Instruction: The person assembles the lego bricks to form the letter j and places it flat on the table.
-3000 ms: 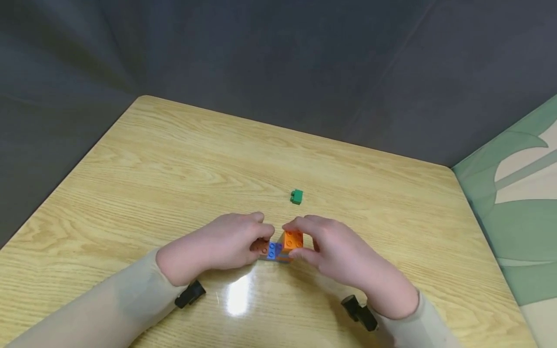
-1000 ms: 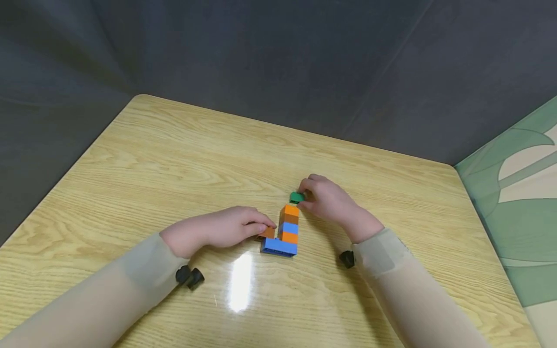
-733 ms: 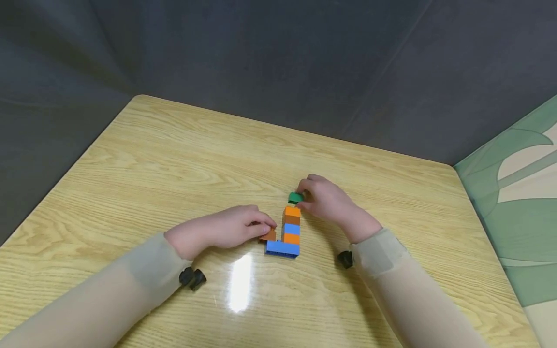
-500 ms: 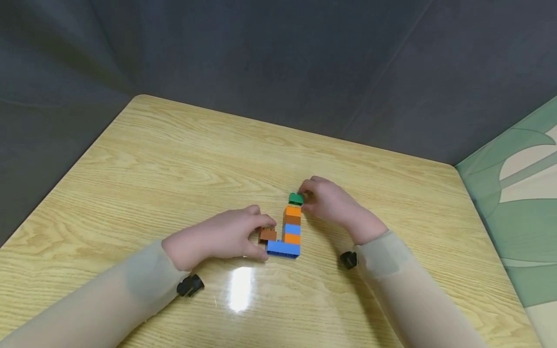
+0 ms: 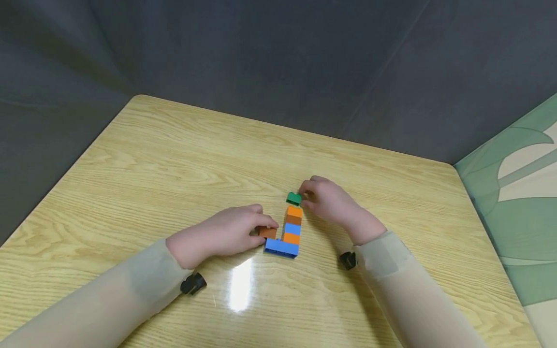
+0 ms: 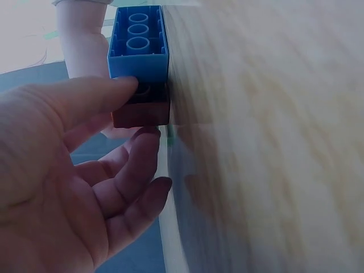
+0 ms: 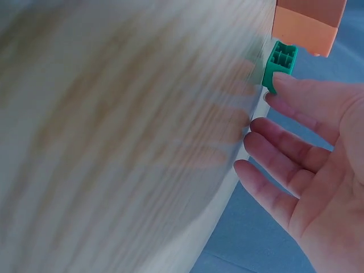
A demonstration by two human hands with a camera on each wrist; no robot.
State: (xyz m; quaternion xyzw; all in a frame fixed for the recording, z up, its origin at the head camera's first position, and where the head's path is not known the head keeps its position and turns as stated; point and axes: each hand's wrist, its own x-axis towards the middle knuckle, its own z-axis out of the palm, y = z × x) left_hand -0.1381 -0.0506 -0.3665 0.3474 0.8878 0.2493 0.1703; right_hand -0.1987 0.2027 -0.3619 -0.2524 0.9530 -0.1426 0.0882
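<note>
A construction of toy building bricks lies on its side: a long blue brick (image 5: 281,248) with its hollow underside facing me, and a column of orange (image 5: 294,211), brown and blue bricks running away from its right end. At its left end is a brown brick (image 5: 267,233), pinched by my left hand (image 5: 224,231) between thumb and fingers. In the left wrist view the thumb lies where the blue brick (image 6: 139,68) meets the brown brick (image 6: 142,115). My right hand (image 5: 328,203) pinches a small green brick (image 5: 293,198) just beyond the column's far end, hollow side toward the column.
The bricks lie on a wood-grain table (image 5: 174,159). Dark cloth (image 5: 278,63) hangs behind its far edge, and a green leaf-patterned panel (image 5: 518,217) borders the right side. Black wrist cameras (image 5: 193,283) sit under both wrists.
The construction has gone from standing to lying on its side. My right hand has left the orange brick for the green one. My left fingers spread, then closed on the brown brick again.
</note>
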